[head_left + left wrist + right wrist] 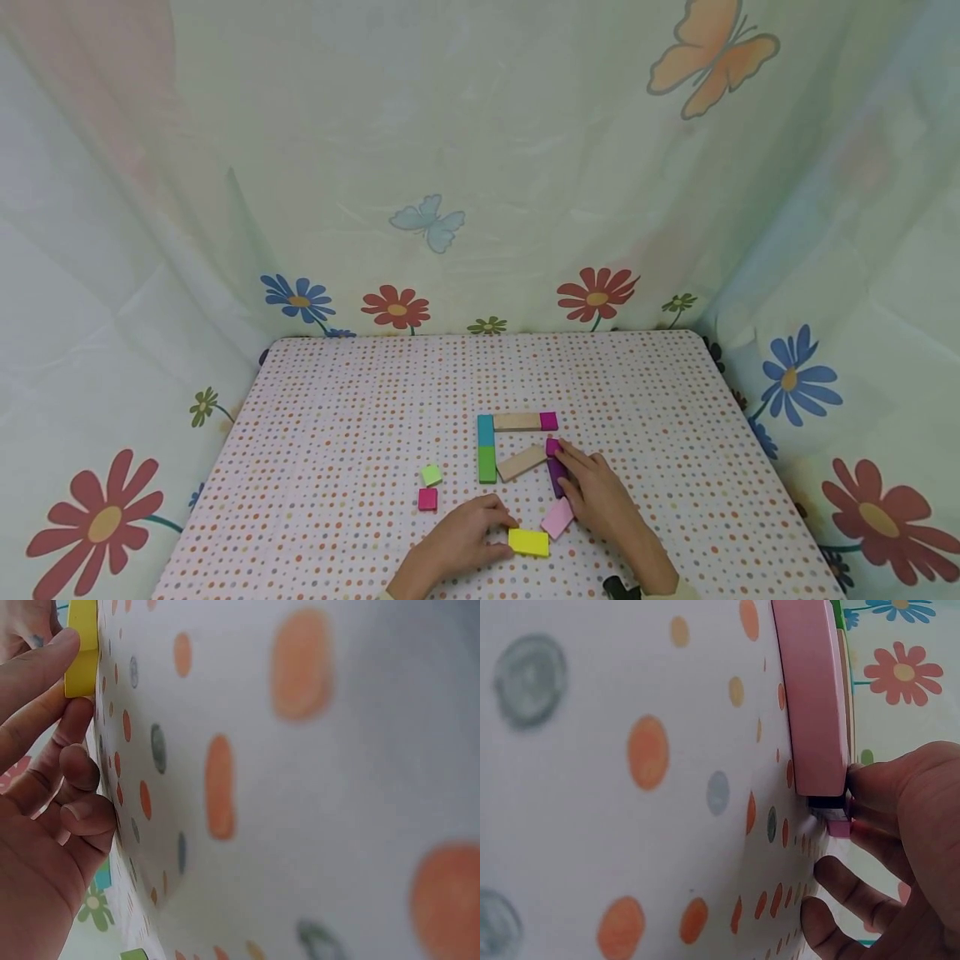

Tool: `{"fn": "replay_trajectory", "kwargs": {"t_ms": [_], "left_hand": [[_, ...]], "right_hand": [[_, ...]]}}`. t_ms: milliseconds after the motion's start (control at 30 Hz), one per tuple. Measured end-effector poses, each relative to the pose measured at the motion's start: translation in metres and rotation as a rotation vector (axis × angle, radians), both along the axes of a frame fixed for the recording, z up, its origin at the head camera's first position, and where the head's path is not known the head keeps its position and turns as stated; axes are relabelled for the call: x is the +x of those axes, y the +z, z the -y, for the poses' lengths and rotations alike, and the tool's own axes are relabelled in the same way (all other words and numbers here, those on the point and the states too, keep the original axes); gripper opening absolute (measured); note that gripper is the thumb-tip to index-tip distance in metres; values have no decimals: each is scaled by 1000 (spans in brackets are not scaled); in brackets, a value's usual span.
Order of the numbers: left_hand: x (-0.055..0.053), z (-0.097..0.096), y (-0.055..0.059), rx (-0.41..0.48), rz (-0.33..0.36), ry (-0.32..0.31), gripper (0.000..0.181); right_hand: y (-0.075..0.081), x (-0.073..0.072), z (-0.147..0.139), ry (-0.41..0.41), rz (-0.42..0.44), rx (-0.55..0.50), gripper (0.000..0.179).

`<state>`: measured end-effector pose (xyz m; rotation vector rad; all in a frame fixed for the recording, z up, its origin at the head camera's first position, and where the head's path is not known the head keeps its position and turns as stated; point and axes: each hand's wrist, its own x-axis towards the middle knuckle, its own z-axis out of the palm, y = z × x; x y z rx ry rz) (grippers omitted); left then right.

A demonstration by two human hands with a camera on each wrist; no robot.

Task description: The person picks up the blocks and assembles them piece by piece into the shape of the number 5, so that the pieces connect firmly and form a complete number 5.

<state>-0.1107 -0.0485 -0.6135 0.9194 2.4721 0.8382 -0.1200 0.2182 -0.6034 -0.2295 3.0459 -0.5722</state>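
Observation:
In the head view my left hand [467,537] pinches a yellow block [528,543] by its left end, low on the table; the left wrist view shows this yellow block [82,652] between thumb and forefinger. My right hand [600,493] reaches in from the right and holds a dark purple block [557,478], its forefinger touching a small magenta block [553,447] at the far end. A pink block [557,518] lies tilted between the hands. A wooden block [522,462] slants left of the magenta one.
Behind stand a blue block [486,430], a green block [487,465], another wooden block [517,422] and a magenta cube [549,421] in an angled row. To the left lie a light green cube [431,475] and a red-pink cube [427,499]. A dotted cloth covers the table [337,417].

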Motion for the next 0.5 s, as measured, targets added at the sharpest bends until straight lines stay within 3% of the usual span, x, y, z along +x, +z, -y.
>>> {"fn": "replay_trajectory", "kwargs": {"t_ms": [500], "left_hand": [[0,0,1,0,0,3,33]], "right_hand": [[1,0,0,-3,-2,7,49]]}}
